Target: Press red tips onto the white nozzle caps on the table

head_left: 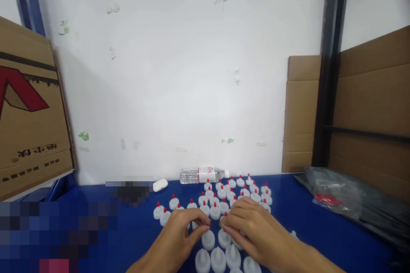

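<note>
From my head view, the left bottle [208, 241] stands upright on the blue table [134, 226], long axis vertical, directly below the fingertips of my left hand [181, 228]. That thumb and forefinger are pinched together on a red cap [208, 223] at the nozzle; whether it is seated, I can't tell. The right bottle [224, 239], also upright, stands just beside it, and my right hand [251, 222] is nearer to that one: its fingers bunch over the neck, but I can't tell whether they clamp anything. Bare-nozzled bottles [218, 260] stand closer to me, red-capped bottles [215, 211] farther off. Well to my right, a clear bag [323, 181] holds red pieces [329, 199]. A water bottle [206, 175] lies sideways by the wall [176, 72], its fill level unclear.
</note>
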Action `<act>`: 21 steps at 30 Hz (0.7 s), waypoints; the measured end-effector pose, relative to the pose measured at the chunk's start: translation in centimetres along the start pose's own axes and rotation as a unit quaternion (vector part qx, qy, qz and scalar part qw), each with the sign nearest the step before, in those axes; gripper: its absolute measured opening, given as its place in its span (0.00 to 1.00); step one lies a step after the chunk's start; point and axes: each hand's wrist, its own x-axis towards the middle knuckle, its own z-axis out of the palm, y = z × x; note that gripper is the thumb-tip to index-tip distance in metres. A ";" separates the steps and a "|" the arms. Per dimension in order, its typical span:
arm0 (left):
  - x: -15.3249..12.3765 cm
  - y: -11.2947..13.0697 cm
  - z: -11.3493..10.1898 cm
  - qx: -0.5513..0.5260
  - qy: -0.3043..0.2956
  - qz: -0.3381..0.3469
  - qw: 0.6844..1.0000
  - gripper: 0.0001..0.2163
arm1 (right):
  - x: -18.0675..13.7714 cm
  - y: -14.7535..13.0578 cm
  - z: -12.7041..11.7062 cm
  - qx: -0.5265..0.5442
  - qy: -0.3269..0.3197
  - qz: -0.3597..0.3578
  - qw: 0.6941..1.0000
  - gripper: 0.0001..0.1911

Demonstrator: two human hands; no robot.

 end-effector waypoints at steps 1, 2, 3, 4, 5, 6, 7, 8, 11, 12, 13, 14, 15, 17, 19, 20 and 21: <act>0.1 -0.2 0.2 -0.006 -0.001 -0.008 1.000 0.08 | 0.0 0.0 0.0 0.001 -0.001 0.001 1.000 0.11; 0.1 -0.4 0.3 -0.013 -0.004 -0.016 1.000 0.09 | -0.1 0.0 0.1 0.003 -0.001 0.002 1.000 0.11; 0.2 -0.5 0.5 -0.022 -0.009 -0.023 0.999 0.09 | -0.1 0.0 0.1 0.005 0.000 0.003 1.000 0.11; 0.3 -0.6 0.6 -0.029 -0.013 -0.028 0.999 0.09 | -0.1 0.0 0.1 0.007 0.001 0.003 1.000 0.11; 0.3 -0.7 0.7 -0.034 -0.013 -0.031 0.999 0.09 | -0.2 0.0 0.2 0.007 0.003 0.001 1.000 0.11; 0.4 -0.7 0.8 -0.038 -0.011 -0.030 0.999 0.10 | -0.2 0.1 0.2 0.007 0.003 0.000 1.000 0.11; 0.4 -0.6 0.8 -0.039 -0.008 -0.028 0.999 0.09 | -0.2 0.1 0.2 0.007 0.001 -0.002 1.000 0.11; 0.4 -0.5 0.8 -0.038 -0.004 -0.027 0.999 0.09 | -0.2 0.1 0.2 0.007 -0.001 -0.003 1.000 0.11; 0.4 -0.2 0.6 -0.038 -0.001 -0.029 0.999 0.08 | -0.2 0.2 0.3 0.009 -0.004 -0.007 1.000 0.10; 0.4 -0.1 0.6 -0.044 -0.001 -0.031 0.999 0.07 | -0.2 0.2 0.4 0.011 -0.004 -0.007 1.000 0.10; 0.4 -0.1 0.7 -0.054 -0.001 -0.033 0.998 0.07 | -0.2 0.2 0.4 0.011 -0.004 -0.007 1.000 0.10; 0.5 -0.1 0.8 -0.068 0.000 -0.036 0.997 0.07 | -0.2 0.3 0.4 0.011 -0.003 -0.007 1.000 0.10; 0.5 -0.1 0.9 -0.086 0.001 -0.041 0.995 0.07 | -0.2 0.3 0.5 0.010 -0.003 -0.007 1.000 0.10; 0.6 -0.3 1.2 -0.130 -0.003 -0.059 0.990 0.07 | -0.3 0.3 0.5 0.010 -0.001 -0.008 1.000 0.11; 0.7 -0.5 1.4 -0.157 -0.009 -0.075 0.985 0.10 | -0.3 0.4 0.6 0.010 -0.001 -0.009 1.000 0.11; 0.7 -0.6 1.5 -0.165 -0.013 -0.080 0.983 0.11 | -0.3 0.4 0.6 0.010 -0.002 -0.010 1.000 0.11; 0.7 -0.7 1.5 -0.170 -0.018 -0.083 0.982 0.12 | -0.3 0.4 0.6 0.009 -0.003 -0.010 1.000 0.11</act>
